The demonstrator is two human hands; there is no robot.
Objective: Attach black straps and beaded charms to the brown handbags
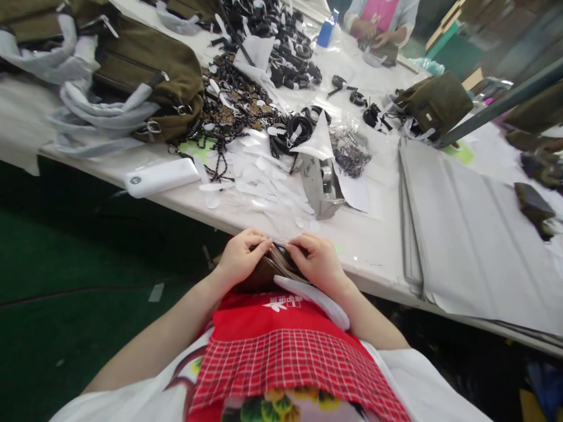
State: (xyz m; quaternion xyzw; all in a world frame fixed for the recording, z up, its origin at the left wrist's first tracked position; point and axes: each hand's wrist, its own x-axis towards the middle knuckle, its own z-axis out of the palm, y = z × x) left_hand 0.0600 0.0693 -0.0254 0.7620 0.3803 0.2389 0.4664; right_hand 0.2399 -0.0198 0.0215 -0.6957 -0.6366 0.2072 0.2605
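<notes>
Both of my hands hold a small dark brown bag [269, 268] against my lap, just below the white table's near edge [246, 225]. My left hand [240, 256] grips its left side with fingers curled over the top. My right hand [315, 259] pinches the bag's upper edge from the right. A white padded strip [313, 300] lies under my right wrist, over my red apron [281, 340].
On the table lie a white power bank [160, 176], a grey tape dispenser [320, 186], scattered white paper slips, black straps and cords [290, 55], olive bags [145, 64], and stacked grey sheets [466, 228]. Another person's hands [377, 36] work at the far end.
</notes>
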